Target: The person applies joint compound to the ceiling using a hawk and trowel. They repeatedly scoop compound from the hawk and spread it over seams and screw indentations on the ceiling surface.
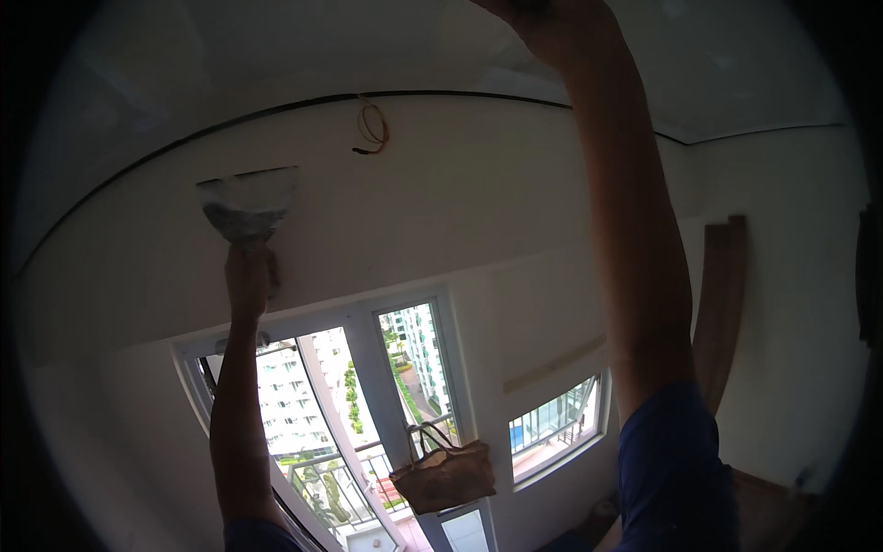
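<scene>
My left hand (pixel 248 281) is closed round the handle of a wide putty knife (pixel 246 204), held upright in front of the wall. Its broad blade points up and carries grey and whitish smears. High at the top edge, my right hand (pixel 550 29) reaches toward the ceiling (pixel 441 46). The picture's edge cuts off its fingers, and something dark shows there that I cannot make out. Between the two arms, a looped orange wire (pixel 372 127) with a black end hangs from the dark gap where ceiling meets wall.
Below the wall is a glazed balcony door (pixel 363 368) with a railing and buildings outside. A brown bag (pixel 446 477) with handles hangs by it. To the right are a small window (pixel 556 428) and long brown boards (pixel 722 304) upright against the wall.
</scene>
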A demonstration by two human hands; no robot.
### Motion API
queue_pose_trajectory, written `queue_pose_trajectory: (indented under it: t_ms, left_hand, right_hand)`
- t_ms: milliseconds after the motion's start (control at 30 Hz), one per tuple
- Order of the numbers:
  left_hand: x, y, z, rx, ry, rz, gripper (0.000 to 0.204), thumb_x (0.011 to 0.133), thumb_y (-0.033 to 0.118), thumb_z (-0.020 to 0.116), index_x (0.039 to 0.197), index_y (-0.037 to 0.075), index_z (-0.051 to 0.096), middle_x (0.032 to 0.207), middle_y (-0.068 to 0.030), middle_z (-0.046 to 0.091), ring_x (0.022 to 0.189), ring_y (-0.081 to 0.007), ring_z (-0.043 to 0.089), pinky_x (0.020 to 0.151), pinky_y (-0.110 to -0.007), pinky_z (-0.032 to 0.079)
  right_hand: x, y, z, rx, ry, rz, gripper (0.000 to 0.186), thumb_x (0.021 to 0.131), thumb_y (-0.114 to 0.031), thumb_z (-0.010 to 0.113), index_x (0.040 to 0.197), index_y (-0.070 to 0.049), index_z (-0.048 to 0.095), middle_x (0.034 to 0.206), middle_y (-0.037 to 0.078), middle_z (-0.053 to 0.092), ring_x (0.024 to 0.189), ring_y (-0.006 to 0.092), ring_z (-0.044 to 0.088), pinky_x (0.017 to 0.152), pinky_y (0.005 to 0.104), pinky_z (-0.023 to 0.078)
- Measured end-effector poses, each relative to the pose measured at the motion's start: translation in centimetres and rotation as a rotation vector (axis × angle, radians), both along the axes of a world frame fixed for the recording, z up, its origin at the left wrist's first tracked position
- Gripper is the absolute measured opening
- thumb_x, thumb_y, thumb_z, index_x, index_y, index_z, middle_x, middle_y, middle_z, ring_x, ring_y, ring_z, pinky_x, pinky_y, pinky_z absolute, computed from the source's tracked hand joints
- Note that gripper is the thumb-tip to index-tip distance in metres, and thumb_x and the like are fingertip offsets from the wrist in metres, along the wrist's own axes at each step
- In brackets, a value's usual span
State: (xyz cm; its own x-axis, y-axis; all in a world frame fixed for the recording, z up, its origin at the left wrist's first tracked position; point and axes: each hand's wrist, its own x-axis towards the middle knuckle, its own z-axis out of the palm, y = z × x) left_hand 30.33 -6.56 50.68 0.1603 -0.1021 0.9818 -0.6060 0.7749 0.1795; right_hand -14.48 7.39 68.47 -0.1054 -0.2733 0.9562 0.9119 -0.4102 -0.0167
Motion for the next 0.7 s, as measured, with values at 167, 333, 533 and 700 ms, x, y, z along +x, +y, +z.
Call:
queue_pose_trajectory:
  t_ms: [167, 333, 533, 700]
  left_hand:
    - [0.4, -0.4, 0.4, 0.021, 0.019, 0.096, 0.033, 0.107, 0.034, 0.053, 0.11, 0.002, 0.06, 0.067, -0.0044, 0.061, 0.053, -0.0116, 0.057, 0.049, -0.029, 0.043]
    - [-1.9, 1.3, -3.5, 0.194, -0.071, -0.59, 0.035, 0.108, 0.033, 0.051, 0.114, -0.002, 0.056, 0.063, -0.0052, 0.058, 0.041, -0.0113, 0.049, 0.038, -0.026, 0.04]
    - [-11.2, 1.3, -14.9, 0.682, -0.21, -1.351, 0.02, 0.11, 0.02, 0.048, 0.105, 0.001, 0.055, 0.05, 0.0007, 0.042, 0.035, -0.0105, 0.042, 0.037, -0.026, 0.041]
    - [-15.9, 1.0, -19.5, 0.897, -0.278, -1.494, 0.018, 0.11, 0.017, 0.05, 0.107, -0.001, 0.054, 0.063, -0.0033, 0.057, 0.047, -0.0094, 0.053, 0.042, -0.026, 0.045]
  right_hand:
    - [-1.8, 2.0, -1.4, 0.028, -0.023, 0.026, 0.035, 0.104, 0.004, 0.043, 0.125, 0.028, 0.028, 0.135, 0.038, 0.042, 0.125, 0.0452, 0.057, 0.11, 0.0546, 0.057]
    - [-3.2, -3.5, -10.3, -0.235, 0.149, -0.455, 0.038, 0.102, -0.021, 0.066, 0.127, 0.008, 0.059, 0.109, 0.018, 0.072, 0.1, 0.0253, 0.073, 0.087, 0.0375, 0.061]
    - [-1.5, -8.0, -25.0, -0.463, 0.436, -1.614, 0.039, 0.1, 0.002, 0.055, 0.139, -0.002, 0.055, 0.135, 0.02, 0.063, 0.112, 0.0275, 0.072, 0.096, 0.0422, 0.062]
    - [-1.1, -7.9, -31.5, -0.807, 0.73, -1.736, 0.074, 0.077, 0.014, 0.072, 0.144, -0.014, 0.056, 0.147, 0.015, 0.057, 0.13, 0.0337, 0.061, 0.1, 0.0397, 0.06]
